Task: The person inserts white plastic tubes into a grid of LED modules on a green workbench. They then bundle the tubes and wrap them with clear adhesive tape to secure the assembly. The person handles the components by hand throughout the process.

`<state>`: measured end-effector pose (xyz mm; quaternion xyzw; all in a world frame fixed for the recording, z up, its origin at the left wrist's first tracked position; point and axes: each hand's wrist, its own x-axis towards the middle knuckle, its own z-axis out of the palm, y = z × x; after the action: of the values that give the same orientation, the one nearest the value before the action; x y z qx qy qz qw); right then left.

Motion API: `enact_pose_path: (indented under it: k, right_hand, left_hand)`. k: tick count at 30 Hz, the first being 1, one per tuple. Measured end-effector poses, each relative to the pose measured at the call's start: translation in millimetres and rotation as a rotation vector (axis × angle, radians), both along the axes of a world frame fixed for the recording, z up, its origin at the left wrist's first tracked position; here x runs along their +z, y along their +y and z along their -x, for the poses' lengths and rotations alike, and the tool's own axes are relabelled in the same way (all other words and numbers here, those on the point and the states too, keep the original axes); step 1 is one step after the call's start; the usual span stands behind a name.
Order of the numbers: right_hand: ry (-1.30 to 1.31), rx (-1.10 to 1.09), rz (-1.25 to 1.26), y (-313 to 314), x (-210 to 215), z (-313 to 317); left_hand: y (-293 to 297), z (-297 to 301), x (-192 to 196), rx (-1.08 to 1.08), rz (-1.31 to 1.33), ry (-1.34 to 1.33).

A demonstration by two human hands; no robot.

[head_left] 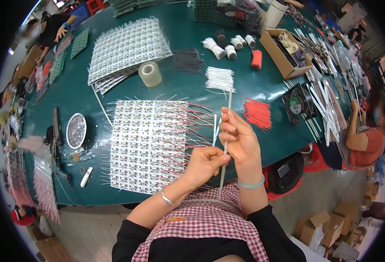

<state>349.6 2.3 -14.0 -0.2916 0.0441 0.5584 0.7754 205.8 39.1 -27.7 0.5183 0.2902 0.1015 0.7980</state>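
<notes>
Upright in front of my body is a long thin pale stick [222, 174], held by both hands. My left hand [203, 166] pinches it near the middle between thumb and fingers. Higher up, the fingers of my right hand [241, 139] close around the same stick, and its top end pokes out above them. Just left of my hands lies a white circuit board panel [133, 146] with rows of small parts and thin wires along its sides. Red and white wires [196, 126] fan out from its right edge toward my hands.
Beyond my hands lie bundles of white wires [220, 79], red wires [257, 113] and black wires [188, 60]. Stacked panels [129, 48], a tape roll [150, 74] and a silver bowl [76, 131] stand left. A cardboard box [284, 61], a fan [296, 104] and a seated co-worker [367, 144] are right.
</notes>
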Motion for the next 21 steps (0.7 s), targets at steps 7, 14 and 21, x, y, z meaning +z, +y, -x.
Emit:
enact_pose_path:
  k: [7,14,21]
  right_hand:
    - [-0.151,-0.029,0.065,15.0,-6.0,-4.7]
    - [-0.263,-0.041,0.137,26.6,-7.4,3.3]
    - [-0.351,-0.026,0.111,31.4,-6.0,0.0]
  left_hand:
    - [62.4,-0.4,24.5,-0.087,-0.306,0.123]
    - [215.5,-4.3,-1.4,0.718,-1.767,0.568]
    - [231.9,-19.7,-6.8,0.615,-1.091,0.531]
